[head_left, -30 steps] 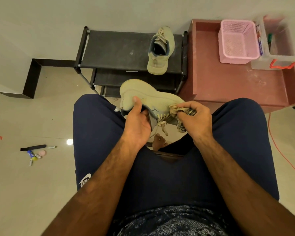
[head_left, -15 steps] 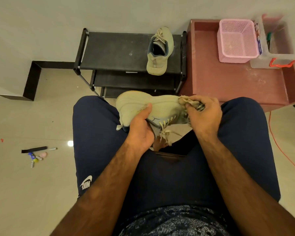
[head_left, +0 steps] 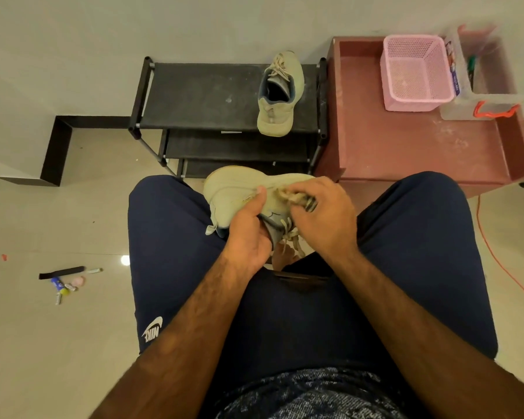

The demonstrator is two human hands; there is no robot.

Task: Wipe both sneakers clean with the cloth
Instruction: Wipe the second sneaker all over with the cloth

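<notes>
Step judged mid-wipe on sneaker no. 1 (head_left: 239, 189), gripped over the lap by the curled fingers of the left hand (head_left: 248, 234), w/ the cloth (head_left: 297, 198) pinched against its side by the right hand (head_left: 321, 219); sneaker no. 2 (head_left: 280, 95), at the right end of the rack (head_left: 200, 98) top shelf, is prob. to be swapped in next.

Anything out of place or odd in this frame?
Small loose items, among them a black strip, lie scattered on the floor at the person's left, not stored. An orange cable trails across the floor at right. Nothing else stands out.
</notes>
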